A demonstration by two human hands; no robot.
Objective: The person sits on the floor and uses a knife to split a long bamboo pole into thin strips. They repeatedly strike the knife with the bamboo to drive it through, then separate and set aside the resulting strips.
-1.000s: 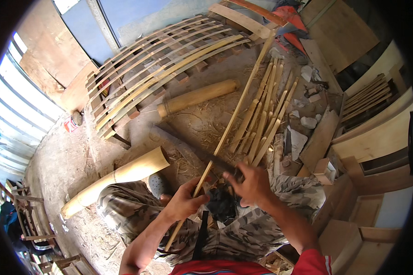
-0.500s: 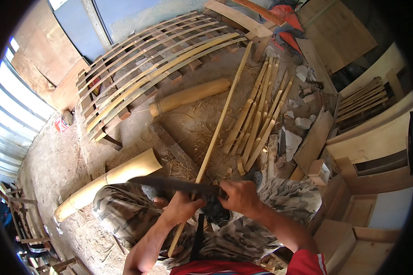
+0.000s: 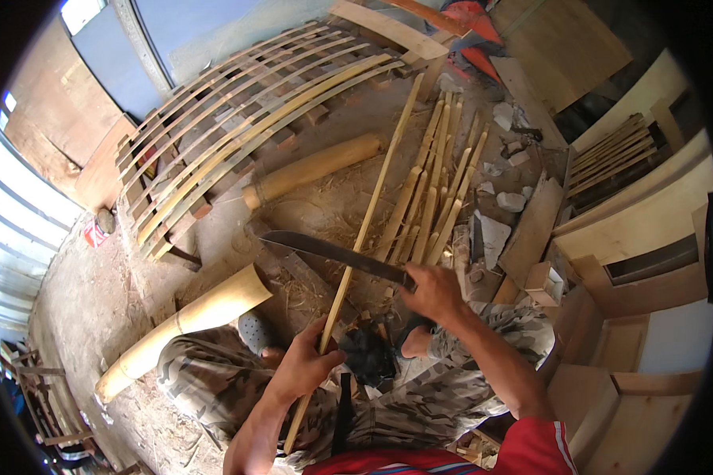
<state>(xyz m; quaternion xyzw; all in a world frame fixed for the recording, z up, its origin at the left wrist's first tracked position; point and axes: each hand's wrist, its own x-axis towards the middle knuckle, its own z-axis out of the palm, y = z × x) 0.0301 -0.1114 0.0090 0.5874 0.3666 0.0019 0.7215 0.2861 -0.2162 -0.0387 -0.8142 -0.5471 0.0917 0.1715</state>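
My left hand [image 3: 310, 360] is closed around a long bamboo strip [image 3: 370, 207], which runs from my lap away across the floor. In my right hand [image 3: 433, 294] I grip the handle of a machete [image 3: 325, 248]. Its dark blade points left and crosses over the strip, ahead of my left hand; whether it touches the strip I cannot tell. A dark bundle [image 3: 368, 354] sits between my feet, below the blade. Part of the strip is hidden behind the blade and my left fingers.
Several split bamboo strips [image 3: 432, 178] lie in a pile ahead on the right. A half bamboo stem [image 3: 206, 305] lies by my left knee, another bamboo length [image 3: 317, 169] farther off. A slatted rack [image 3: 238, 127] stands at the back left; wooden furniture parts [image 3: 610, 356] stand at right.
My right hand has moved forward with the machete, so the blade now lies farther along the strip. My left hand stays on the strip, slightly lower in view. The view has shifted a little.
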